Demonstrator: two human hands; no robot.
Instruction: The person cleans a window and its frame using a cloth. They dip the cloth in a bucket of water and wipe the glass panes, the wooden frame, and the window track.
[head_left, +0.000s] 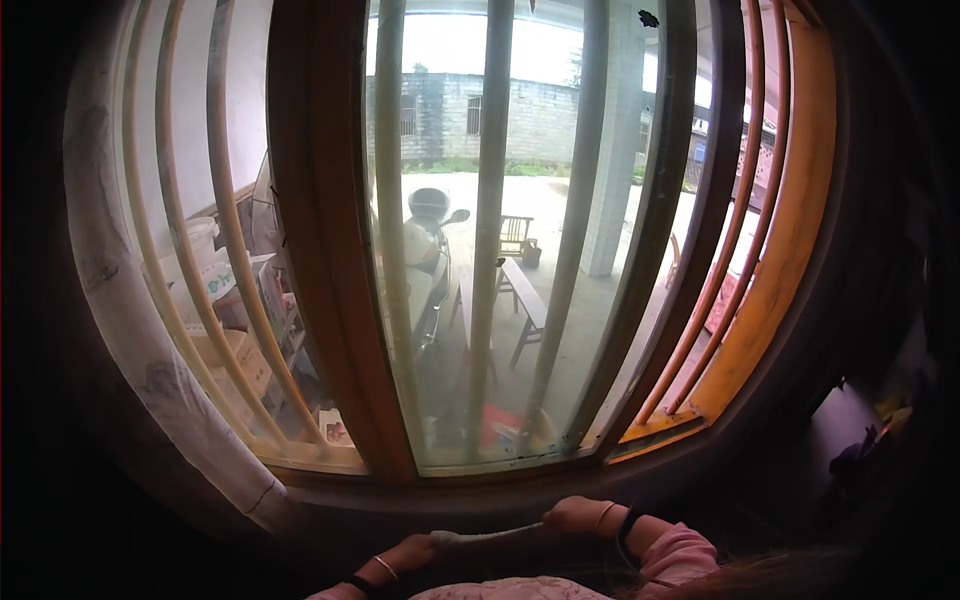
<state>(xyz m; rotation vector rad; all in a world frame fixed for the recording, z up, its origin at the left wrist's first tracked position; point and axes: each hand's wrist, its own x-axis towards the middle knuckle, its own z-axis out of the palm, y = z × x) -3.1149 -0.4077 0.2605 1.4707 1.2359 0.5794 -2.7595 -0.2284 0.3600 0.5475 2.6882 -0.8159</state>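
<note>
Cloth (488, 537): pale strip below barred window (487, 240)
Left hand (412, 550): fingers closed around 1 end
Right hand (575, 514): fingers gripping opposite end

You face strong daylight through the window (392, 430), the sky (542, 50) burnt to white, the glass (455, 405) hazy. Your side is dim, your left hand (412, 550) and right hand (578, 514) softly lit; fisheye distortion bows the bars (490, 190), and corners sink to black.
</note>
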